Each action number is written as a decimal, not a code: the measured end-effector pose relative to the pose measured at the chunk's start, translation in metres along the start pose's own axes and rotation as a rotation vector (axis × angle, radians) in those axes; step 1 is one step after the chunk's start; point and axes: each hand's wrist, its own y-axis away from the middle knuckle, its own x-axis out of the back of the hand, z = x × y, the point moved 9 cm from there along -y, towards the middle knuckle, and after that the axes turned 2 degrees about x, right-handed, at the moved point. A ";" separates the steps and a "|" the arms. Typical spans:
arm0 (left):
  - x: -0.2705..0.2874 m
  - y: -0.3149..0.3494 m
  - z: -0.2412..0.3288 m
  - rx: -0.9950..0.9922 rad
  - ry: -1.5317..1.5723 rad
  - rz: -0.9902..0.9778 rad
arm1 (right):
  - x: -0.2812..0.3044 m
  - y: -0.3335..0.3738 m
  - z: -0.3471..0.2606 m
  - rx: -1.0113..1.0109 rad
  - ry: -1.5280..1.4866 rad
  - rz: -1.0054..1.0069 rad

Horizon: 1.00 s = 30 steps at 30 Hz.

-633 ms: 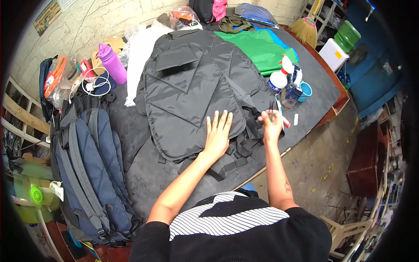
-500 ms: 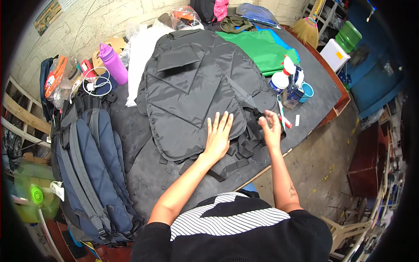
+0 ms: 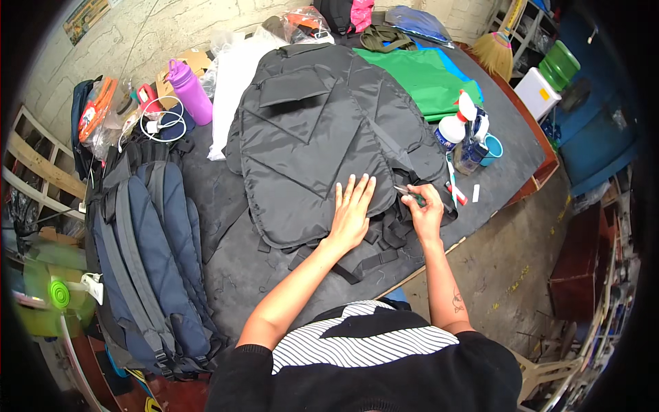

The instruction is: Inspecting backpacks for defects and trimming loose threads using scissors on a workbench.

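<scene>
A large black backpack (image 3: 295, 185) lies flat on the dark table, its stitched panel facing up. My left hand (image 3: 351, 214) rests flat on its lower right part, fingers spread. Just to the right, my right hand (image 3: 427, 214) is closed on small thread snips (image 3: 405, 191), whose pointed metal tip reaches toward the bag's edge. Dark handles show partly between my fingers. Black webbing straps (image 3: 376, 259) with buckles trail from the bag below and between my hands.
A navy and grey backpack (image 3: 147, 268) lies at the left. Behind it stands a purple bottle (image 3: 191, 93). To the right are a spray bottle (image 3: 453, 127), a blue cup (image 3: 491, 150) and a toothbrush (image 3: 451, 175). Green fabric (image 3: 425, 82) lies farther back. The table's edge (image 3: 439, 250) runs near my right forearm.
Thread snips now show in my right hand, where none could be made out before. Its fingers have closed around them. My left hand stays flat on the backpack; the view has shifted slightly.
</scene>
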 end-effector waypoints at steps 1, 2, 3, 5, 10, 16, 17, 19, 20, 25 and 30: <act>0.000 0.000 0.000 -0.003 0.002 0.002 | 0.001 -0.001 -0.002 0.023 0.067 -0.008; 0.000 0.000 0.001 -0.003 0.003 0.002 | 0.001 0.000 -0.002 0.023 0.068 -0.008; 0.000 0.001 0.001 0.002 0.023 0.011 | 0.001 0.000 0.000 0.006 0.036 -0.003; 0.002 0.001 0.001 0.008 0.041 0.022 | -0.001 -0.001 0.003 -0.009 0.003 0.003; 0.001 0.002 0.001 0.003 0.017 0.016 | -0.005 -0.004 -0.003 -0.070 -0.086 -0.048; -0.002 0.002 0.000 0.004 -0.010 0.023 | 0.000 -0.006 -0.012 -0.025 0.117 -0.052; -0.001 0.002 0.000 0.004 -0.010 0.024 | -0.001 -0.006 -0.011 -0.024 0.117 -0.052; -0.001 0.002 0.001 0.003 0.007 0.032 | -0.002 -0.006 -0.008 -0.041 -0.031 -0.024; -0.001 0.002 0.001 0.004 0.007 0.032 | -0.002 -0.005 -0.009 -0.041 -0.031 -0.025; -0.001 0.003 -0.001 0.006 0.005 0.035 | -0.001 -0.006 -0.024 0.078 0.220 -0.082; -0.003 0.002 0.001 0.002 -0.011 0.036 | 0.005 -0.006 0.009 -0.043 -0.036 0.097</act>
